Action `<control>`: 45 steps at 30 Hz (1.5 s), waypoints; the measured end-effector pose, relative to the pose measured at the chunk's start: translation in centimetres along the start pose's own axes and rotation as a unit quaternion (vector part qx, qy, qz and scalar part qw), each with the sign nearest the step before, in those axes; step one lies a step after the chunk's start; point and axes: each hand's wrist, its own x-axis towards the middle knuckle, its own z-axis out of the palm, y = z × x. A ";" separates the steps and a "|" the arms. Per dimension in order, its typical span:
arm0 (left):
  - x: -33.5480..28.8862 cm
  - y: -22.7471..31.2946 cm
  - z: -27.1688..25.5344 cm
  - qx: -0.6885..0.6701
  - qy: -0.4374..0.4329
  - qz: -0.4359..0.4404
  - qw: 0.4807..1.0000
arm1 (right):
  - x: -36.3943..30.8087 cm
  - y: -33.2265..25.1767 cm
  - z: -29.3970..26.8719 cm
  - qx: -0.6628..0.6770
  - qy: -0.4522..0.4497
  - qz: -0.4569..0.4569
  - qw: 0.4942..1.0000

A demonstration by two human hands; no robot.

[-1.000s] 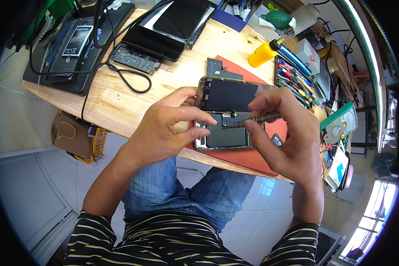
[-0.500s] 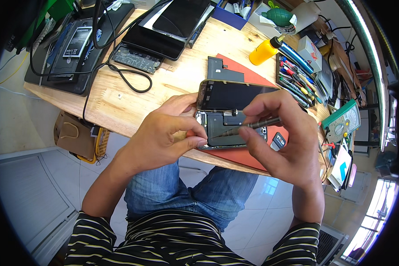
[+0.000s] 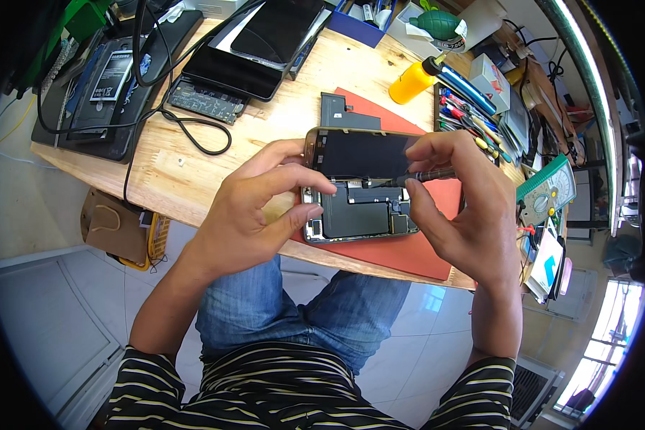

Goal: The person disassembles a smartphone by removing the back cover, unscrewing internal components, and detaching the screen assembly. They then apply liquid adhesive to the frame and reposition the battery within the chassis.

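Observation:
An opened smartphone [image 3: 358, 219] lies on an orange mat, its dark battery and inner parts exposed. Its screen [image 3: 362, 152] is tilted up along the far side. My right hand [image 3: 462, 201] grips a slim dark screwdriver [image 3: 436, 174] between thumb and fingers, its tip pointing left over the phone's interior near the screen hinge line. At the phone's left end is my left hand [image 3: 254, 204], index finger and thumb spread apart with nothing between them. Its farther fingers reach to the screen's left edge; whether they support it I cannot tell.
Beyond the screen, an L-shaped dark battery [image 3: 335, 111] rests partly on the orange mat [image 3: 401, 259]. A yellow bottle [image 3: 413, 82] stands at the back right, beside a tray of pens and tools [image 3: 473, 118]. Stacked phones [image 3: 233, 70] and a looping black cable [image 3: 211, 151] occupy the left. A green multimeter [image 3: 548, 188] stands right.
The screwdriver has moved up and away from the phone's near left corner toward the screen side. My left thumb and index finger have parted. The view has shifted slightly.

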 end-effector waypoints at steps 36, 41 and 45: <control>0.9 -0.4 0.4 0.037 0.031 0.016 0.999 | 1.2 -0.5 -0.7 -0.118 -0.071 0.054 0.989; 1.0 -0.4 0.5 0.044 0.040 0.047 0.997 | 1.1 -0.1 -0.3 -0.045 -0.043 0.058 0.996; 0.9 -0.3 0.5 0.058 0.031 0.038 0.997 | 1.0 0.2 -0.7 -0.053 -0.048 0.076 0.995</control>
